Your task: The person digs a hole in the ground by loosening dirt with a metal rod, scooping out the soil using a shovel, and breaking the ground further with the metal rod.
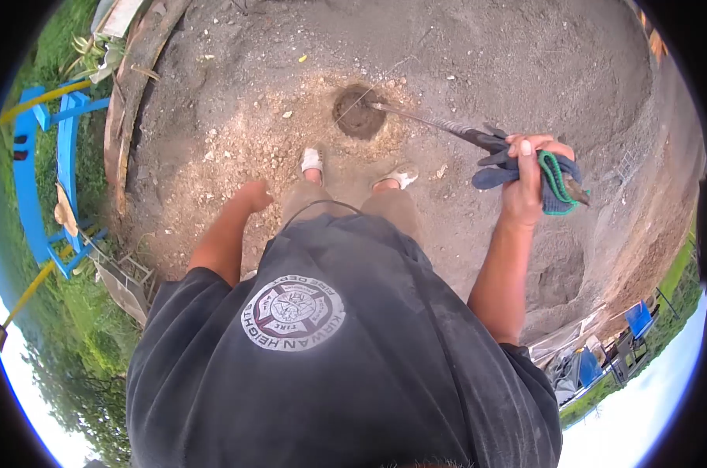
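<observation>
My right hand [525,168] is closed around the upper end of a long ridged metal bar [435,121]. A dark grey work glove [560,175] with a green cuff is wrapped about the bar under my fingers. The bar slants down to the left, its lower end reaching into a round hole [359,117] in the ground. Dark, damp-looking soil shows inside the hole. My left hand [253,196] hangs low beside my left leg, apart from the bar. Its fingers are mostly hidden behind the back of the hand.
My light shoes [312,160] stand just short of the hole on loose, stony soil [221,156]. Wooden boards [127,117] and a blue frame [69,148] edge the left side. Grey sand [548,70] spreads at the upper right. Blue items [589,366] lie at the lower right.
</observation>
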Tool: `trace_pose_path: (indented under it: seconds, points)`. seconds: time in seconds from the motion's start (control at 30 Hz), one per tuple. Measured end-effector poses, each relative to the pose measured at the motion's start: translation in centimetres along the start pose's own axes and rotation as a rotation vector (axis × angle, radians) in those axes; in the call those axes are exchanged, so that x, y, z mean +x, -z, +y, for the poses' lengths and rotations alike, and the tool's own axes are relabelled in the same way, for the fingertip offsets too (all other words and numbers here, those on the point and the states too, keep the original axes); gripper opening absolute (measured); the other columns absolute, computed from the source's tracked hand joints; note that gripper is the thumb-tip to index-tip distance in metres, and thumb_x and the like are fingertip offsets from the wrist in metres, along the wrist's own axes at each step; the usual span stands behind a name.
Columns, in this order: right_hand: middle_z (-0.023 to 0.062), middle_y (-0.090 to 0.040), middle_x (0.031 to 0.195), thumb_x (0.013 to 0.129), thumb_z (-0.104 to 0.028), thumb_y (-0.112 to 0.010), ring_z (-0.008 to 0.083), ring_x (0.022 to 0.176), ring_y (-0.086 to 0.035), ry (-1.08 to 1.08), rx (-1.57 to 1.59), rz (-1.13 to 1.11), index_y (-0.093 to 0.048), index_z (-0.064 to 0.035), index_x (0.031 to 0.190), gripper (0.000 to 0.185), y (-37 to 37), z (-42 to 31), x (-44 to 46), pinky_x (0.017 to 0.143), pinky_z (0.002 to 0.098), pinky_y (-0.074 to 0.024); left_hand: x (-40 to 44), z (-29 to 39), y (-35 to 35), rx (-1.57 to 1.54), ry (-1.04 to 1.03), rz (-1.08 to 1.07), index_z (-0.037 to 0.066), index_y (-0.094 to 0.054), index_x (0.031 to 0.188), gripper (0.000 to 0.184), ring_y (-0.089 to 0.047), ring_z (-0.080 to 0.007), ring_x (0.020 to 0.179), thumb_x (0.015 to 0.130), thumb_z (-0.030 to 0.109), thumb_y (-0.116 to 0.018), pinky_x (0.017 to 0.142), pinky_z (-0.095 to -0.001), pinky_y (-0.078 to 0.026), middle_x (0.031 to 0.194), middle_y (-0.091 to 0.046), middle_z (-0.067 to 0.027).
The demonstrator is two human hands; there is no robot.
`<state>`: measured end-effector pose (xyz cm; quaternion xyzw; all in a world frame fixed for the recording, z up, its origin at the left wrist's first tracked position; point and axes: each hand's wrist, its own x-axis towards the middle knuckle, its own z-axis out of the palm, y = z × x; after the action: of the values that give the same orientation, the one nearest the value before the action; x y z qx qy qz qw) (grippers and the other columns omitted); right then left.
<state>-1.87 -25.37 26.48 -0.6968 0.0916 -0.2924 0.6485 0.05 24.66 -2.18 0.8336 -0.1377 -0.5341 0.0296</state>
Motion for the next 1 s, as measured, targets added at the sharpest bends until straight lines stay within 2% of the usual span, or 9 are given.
trace_pose_path:
  seconds: [0.1,0.17,0.23,0.33,0.53,0.73,0.83,0.87,1.0]
  points:
    - [0.0076,-0.064,0.084,0.078,0.006,-0.080,0.0225,0.078,-0.067,0.135,-0.077,-0.205,-0.054,-0.0074,0.095,0.033,-4.9,-1.4,-6.3,0.077,0.0378,-0.0580,0.0,10.8,3.8,-0.032,-0.212,0.094,0.006,-0.050,0.147,0.070,-0.057,-0.0395,0.132,0.090,0.040,-0.071,0.113,-0.0455,-0.045,0.143,-0.058,-0.0243]
    - [0.0084,-0.066,0.079,0.074,0.005,-0.082,0.0277,0.068,-0.067,0.189,-0.058,-0.314,-0.057,-0.0071,0.091,0.033,-5.4,-2.4,-9.8,0.073,0.0415,-0.0597,0.7,18.1,5.6,-0.183,-0.501,0.341,0.009,-0.047,0.150,0.077,-0.052,-0.0377,0.137,0.086,0.037,-0.078,0.118,-0.0438,-0.041,0.146,-0.054,-0.0228]
    - [0.0077,-0.064,0.078,0.076,0.003,-0.082,0.0270,0.068,-0.066,0.181,-0.081,-0.381,-0.056,-0.0074,0.090,0.031,-4.5,-3.4,-11.7,0.078,0.0425,-0.0596,1.2,24.4,7.7,-0.240,-0.834,0.512,0.009,-0.058,0.139,0.062,-0.054,-0.0362,0.134,0.085,0.032,-0.078,0.114,-0.0444,-0.043,0.141,-0.059,-0.0184]
    - [0.0073,-0.062,0.077,0.078,0.001,-0.082,0.0261,0.071,-0.065,0.091,-0.136,-0.301,-0.056,-0.0074,0.090,0.030,-4.9,-5.2,-13.8,0.085,0.0446,-0.0582,3.9,29.4,9.5,0.116,-1.211,0.038,0.011,-0.068,0.117,0.039,-0.063,-0.0370,0.117,0.084,0.030,-0.077,0.100,-0.0465,-0.050,0.122,-0.069,-0.0151]
    - [0.0056,-0.062,0.077,0.083,-0.006,-0.081,0.0238,0.076,-0.065,-0.047,-0.146,-0.001,-0.056,-0.0076,0.086,0.026,-8.1,-7.1,-20.4,0.094,0.0482,-0.0547,2.5,29.2,9.3,0.280,-1.214,-0.326,0.014,-0.070,0.088,0.020,-0.066,-0.0446,0.082,0.079,0.031,-0.074,0.074,-0.0528,-0.052,0.081,-0.068,-0.0176]
    - [0.0050,-0.059,0.074,0.084,-0.016,-0.083,0.0233,0.074,-0.062,-0.017,-0.079,0.300,-0.053,-0.0084,0.085,0.031,-9.2,-10.7,-22.8,0.089,0.0512,-0.0531,-0.7,30.2,7.8,0.436,-1.247,-0.216,0.015,-0.071,0.082,0.017,-0.067,-0.0436,0.085,0.078,0.031,-0.067,0.074,-0.0535,-0.051,0.084,-0.069,-0.0191]
    - [-0.0006,-0.046,0.079,0.090,-0.029,-0.072,0.0193,0.076,-0.052,0.136,-0.009,0.339,-0.047,-0.0140,0.096,0.030,-5.5,-20.8,-20.2,0.081,0.0435,-0.0406,-10.2,34.7,10.2,0.314,-1.434,-0.025,0.013,-0.071,0.081,0.018,-0.068,-0.0410,0.074,0.073,0.030,-0.070,0.071,-0.0509,-0.052,0.073,-0.067,-0.0139]
    - [-0.0010,-0.046,0.082,0.088,-0.023,-0.071,0.0181,0.079,-0.049,0.224,0.065,0.431,-0.048,-0.0140,0.101,0.029,-4.3,-24.4,-19.9,0.082,0.0405,-0.0364,-14.0,36.4,10.9,0.277,-1.470,0.003,0.012,-0.071,0.080,0.020,-0.068,-0.0400,0.069,0.071,0.030,-0.071,0.070,-0.0499,-0.053,0.068,-0.066,-0.0116]
    - [0.0001,-0.049,0.081,0.089,-0.019,-0.069,0.0187,0.077,-0.052,0.418,0.028,0.351,-0.048,-0.0136,0.098,0.023,-0.4,-37.0,-19.5,0.081,0.0411,-0.0394,-23.6,40.3,11.4,-0.087,-1.975,0.357,0.012,-0.060,0.065,0.021,-0.066,-0.0260,0.056,0.070,0.027,-0.073,0.059,-0.0401,-0.048,0.057,-0.060,-0.0043]
